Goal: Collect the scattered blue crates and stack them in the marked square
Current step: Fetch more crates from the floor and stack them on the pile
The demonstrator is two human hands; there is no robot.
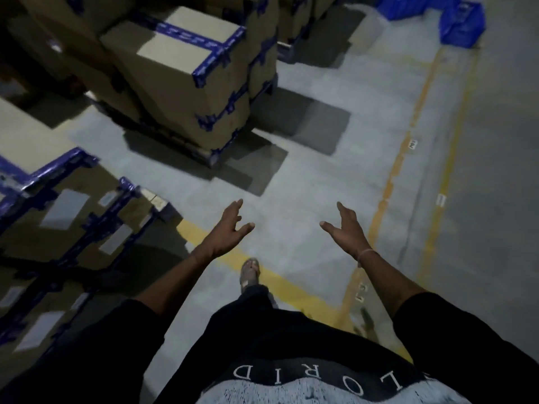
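Note:
Blue crates (462, 23) stand on the floor at the far top right, several of them close together, partly cut off by the frame edge. My left hand (229, 230) and my right hand (345, 228) are held out in front of me over bare grey floor, palms facing each other, fingers spread and holding nothing. Both hands are far from the crates. Yellow floor lines (388, 188) run from the near floor up toward the crates.
A stack of cardboard boxes with blue tape (186, 74) stands on a pallet at the upper left. More taped boxes (58, 217) fill the left edge. Another yellow line (280, 281) crosses the floor near my foot (250, 271).

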